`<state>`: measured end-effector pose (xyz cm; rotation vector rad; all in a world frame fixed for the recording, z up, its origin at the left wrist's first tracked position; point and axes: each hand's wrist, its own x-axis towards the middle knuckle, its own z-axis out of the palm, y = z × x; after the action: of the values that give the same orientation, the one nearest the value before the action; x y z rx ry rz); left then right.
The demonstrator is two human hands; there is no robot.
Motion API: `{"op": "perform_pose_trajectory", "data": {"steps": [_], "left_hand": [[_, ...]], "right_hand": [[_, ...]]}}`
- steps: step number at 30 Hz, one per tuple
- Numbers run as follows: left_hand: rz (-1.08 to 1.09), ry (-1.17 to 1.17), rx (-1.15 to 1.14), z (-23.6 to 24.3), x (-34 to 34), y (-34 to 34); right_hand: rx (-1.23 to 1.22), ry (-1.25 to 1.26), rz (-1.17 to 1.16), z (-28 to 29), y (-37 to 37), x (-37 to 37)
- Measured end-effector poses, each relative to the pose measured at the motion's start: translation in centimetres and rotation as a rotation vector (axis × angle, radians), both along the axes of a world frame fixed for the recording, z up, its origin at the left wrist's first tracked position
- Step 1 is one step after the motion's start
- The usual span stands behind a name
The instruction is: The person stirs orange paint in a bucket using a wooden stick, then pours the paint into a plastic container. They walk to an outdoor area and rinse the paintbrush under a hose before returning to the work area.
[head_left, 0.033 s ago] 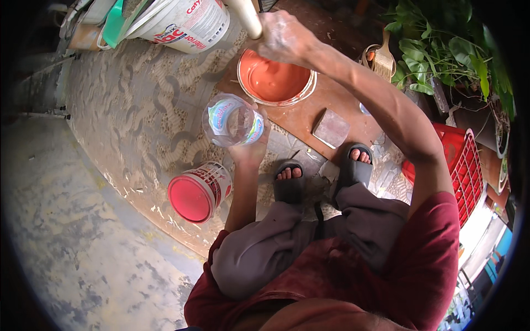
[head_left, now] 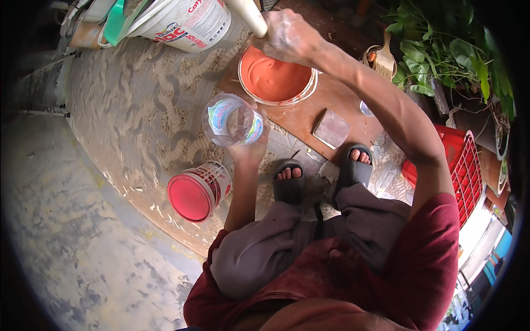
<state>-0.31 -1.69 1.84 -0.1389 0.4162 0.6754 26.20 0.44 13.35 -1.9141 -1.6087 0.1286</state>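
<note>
My right hand (head_left: 288,36) grips a pale wooden stick (head_left: 248,15) above a white bucket of orange-red paint (head_left: 276,78). The stick's lower end is hidden behind my hand. My left hand (head_left: 249,150) holds up a clear plastic bottle (head_left: 232,118) with a blue and pink label, just left of the bucket and nearer to me. The bucket stands on a brown board (head_left: 309,118). I squat with both feet in grey sandals (head_left: 289,185) at the board's near edge.
A small white can with a red inside (head_left: 197,192) lies on its side at my left. A large white bucket (head_left: 185,22) stands at the far left. A grey block (head_left: 331,128), a brush (head_left: 381,58), potted plants (head_left: 441,49) and a red crate (head_left: 464,165) sit on the right.
</note>
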Motion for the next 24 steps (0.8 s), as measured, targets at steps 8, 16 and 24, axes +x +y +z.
{"op": "perform_pose_trajectory", "data": {"steps": [8,16,24], "left_hand": [[0.037,0.045,0.001,0.5,1.1,0.4],[0.008,-0.002,0.076,0.1,0.3,0.4],[0.001,0.042,0.006,0.3,0.6,0.2]], "right_hand": [[-0.063,0.254,0.203,0.3,1.3,-1.7],[-0.200,0.099,0.036,2.3,-0.6,0.2],[-0.140,0.209,0.030,0.2,1.3,0.6]]}}
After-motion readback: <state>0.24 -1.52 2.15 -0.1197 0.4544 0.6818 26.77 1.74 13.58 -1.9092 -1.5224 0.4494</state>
